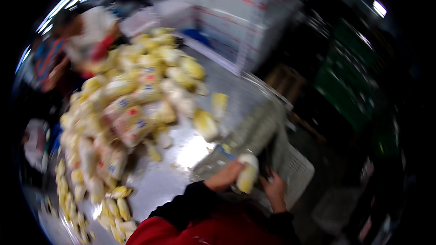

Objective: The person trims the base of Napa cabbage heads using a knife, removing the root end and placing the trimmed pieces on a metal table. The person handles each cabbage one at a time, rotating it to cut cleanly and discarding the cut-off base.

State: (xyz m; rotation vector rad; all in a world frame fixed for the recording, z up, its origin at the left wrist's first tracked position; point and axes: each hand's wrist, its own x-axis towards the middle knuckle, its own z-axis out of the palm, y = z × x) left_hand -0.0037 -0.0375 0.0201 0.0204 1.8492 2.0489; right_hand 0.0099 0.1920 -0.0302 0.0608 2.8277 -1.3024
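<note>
My left hand (225, 176) grips a napa cabbage (248, 176), its pale base up and its yellow leafy end towards me. Just right of the cabbage is my right hand (275, 190), with fingers curled; a small pale spot and a dark shape lie at its fingertips, too blurred to name. Both hands are over the near edge of a grey-green sheet or sack (253, 131) lying on the metal table (150, 183). Ahead of my hands lie a trimmed napa cabbage (206, 126) and a smaller yellow piece (219, 104).
A large heap of napa cabbages (119, 86) covers the table's left, some in printed plastic bags (131, 120). A person (90, 29) with red gloves works beyond it. White boxes (218, 0) are stacked behind; a pale perforated crate (299, 168) stands right, and green crates (344, 81) stand farther off.
</note>
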